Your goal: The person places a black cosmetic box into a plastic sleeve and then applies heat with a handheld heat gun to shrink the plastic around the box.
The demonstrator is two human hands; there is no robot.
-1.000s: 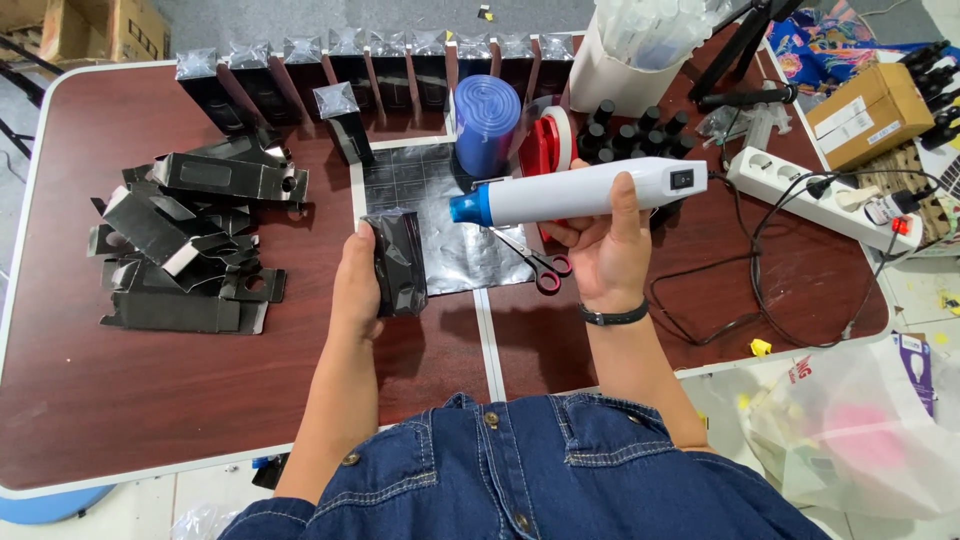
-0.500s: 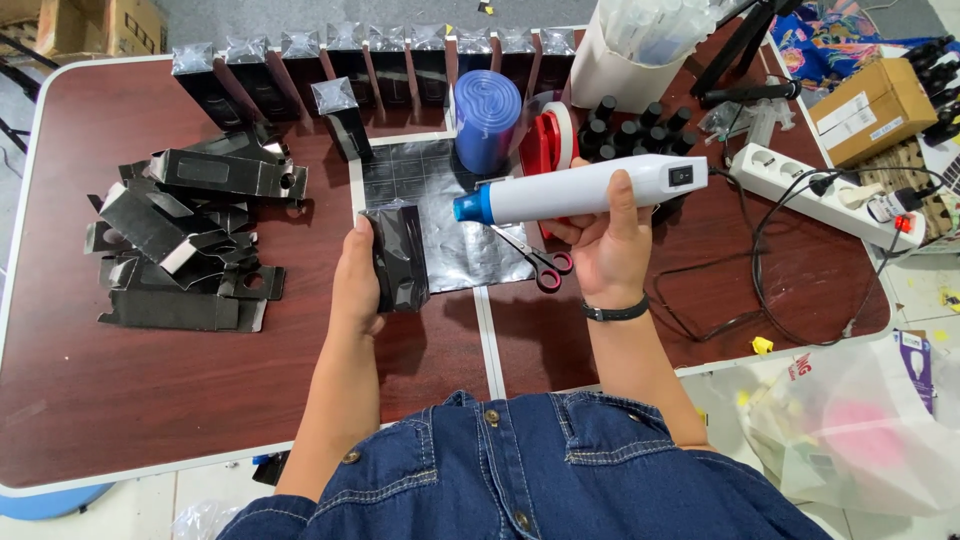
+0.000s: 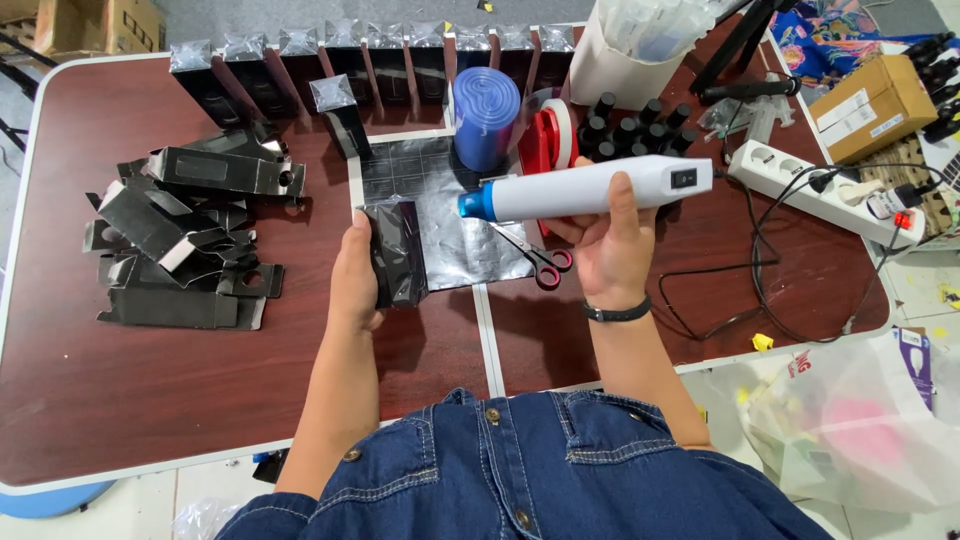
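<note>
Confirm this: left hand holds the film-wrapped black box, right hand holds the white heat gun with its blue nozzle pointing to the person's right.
Not quite. In the head view the right hand holds the white heat gun with its blue nozzle pointing left, toward the film-wrapped black box in the left hand.

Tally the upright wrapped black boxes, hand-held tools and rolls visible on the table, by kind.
Upright wrapped black boxes in the back row plus the one standing in front: 9
Wrapped black box in the left hand: 1
White heat gun in the right hand: 1
Red-handled scissors: 1
Blue film roll: 1
Total: 13
</note>
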